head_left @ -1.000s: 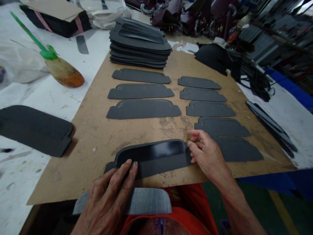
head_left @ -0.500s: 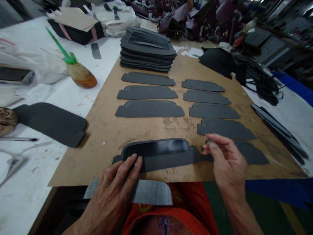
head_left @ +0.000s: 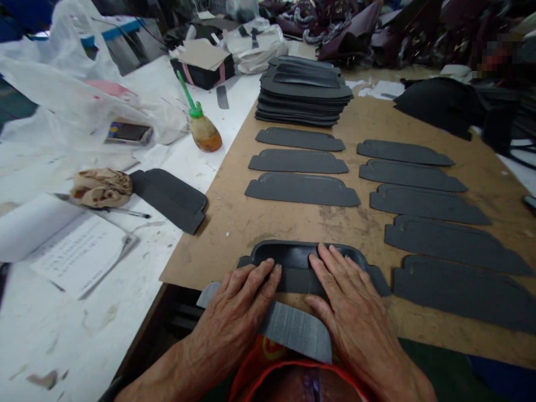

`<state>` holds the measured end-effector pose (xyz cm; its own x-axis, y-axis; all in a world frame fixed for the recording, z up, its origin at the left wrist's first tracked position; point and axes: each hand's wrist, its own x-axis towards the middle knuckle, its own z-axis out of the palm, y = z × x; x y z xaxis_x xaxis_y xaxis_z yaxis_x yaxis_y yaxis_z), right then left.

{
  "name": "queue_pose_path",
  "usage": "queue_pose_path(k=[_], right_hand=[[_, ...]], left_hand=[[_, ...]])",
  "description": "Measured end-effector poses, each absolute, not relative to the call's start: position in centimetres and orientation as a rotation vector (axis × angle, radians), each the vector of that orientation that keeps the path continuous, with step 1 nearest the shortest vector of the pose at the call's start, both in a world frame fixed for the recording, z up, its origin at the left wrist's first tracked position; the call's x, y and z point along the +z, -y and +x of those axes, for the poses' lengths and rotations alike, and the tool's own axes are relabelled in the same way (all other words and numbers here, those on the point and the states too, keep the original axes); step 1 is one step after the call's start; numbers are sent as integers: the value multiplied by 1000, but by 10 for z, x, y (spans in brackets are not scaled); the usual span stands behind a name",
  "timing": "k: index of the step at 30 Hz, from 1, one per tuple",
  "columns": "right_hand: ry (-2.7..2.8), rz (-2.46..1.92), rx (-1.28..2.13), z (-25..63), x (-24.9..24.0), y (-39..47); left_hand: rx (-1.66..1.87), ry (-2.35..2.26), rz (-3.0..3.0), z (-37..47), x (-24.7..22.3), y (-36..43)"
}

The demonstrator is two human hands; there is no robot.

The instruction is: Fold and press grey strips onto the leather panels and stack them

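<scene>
A dark grey panel (head_left: 297,280) with a raised, glossy black band along its far side lies at the front of the brown board. My left hand (head_left: 247,290) rests on its left part, fingertips pressed down and fingers stretched out; its thumb is hidden. Flat on the right part is my right hand (head_left: 347,301), fingers extended across the glossy band. A grey striped piece (head_left: 299,332) with a rounded end passes beneath my left hand by the board's near edge; whether the hand grips it is hidden.
Similar dark panels (head_left: 301,190) lie in two columns on the brown board (head_left: 218,245), with a panel stack (head_left: 304,92) behind. Leftward are a bottle with a green spout (head_left: 205,133), a crumpled cloth (head_left: 103,188), another panel (head_left: 170,195) and a notebook (head_left: 79,251).
My right hand has gone from a pinch beside the panel to lying flat on it. My left hand stays on the panel. The view has turned left, and the striped piece is more tilted.
</scene>
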<state>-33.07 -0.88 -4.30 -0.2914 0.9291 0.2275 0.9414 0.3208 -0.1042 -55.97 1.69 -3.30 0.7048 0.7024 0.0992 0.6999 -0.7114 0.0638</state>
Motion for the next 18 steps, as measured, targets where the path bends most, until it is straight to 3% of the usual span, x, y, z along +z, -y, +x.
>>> queue_pose_path(k=[9,18], right_hand=[[2283,-1765,68,-335,-34,8],[2261,-1683,251,-327,-33,7]], left_hand=[[418,-1098,2955,-573,-32,-26],[308,-992,3089,-572,-35,-45]])
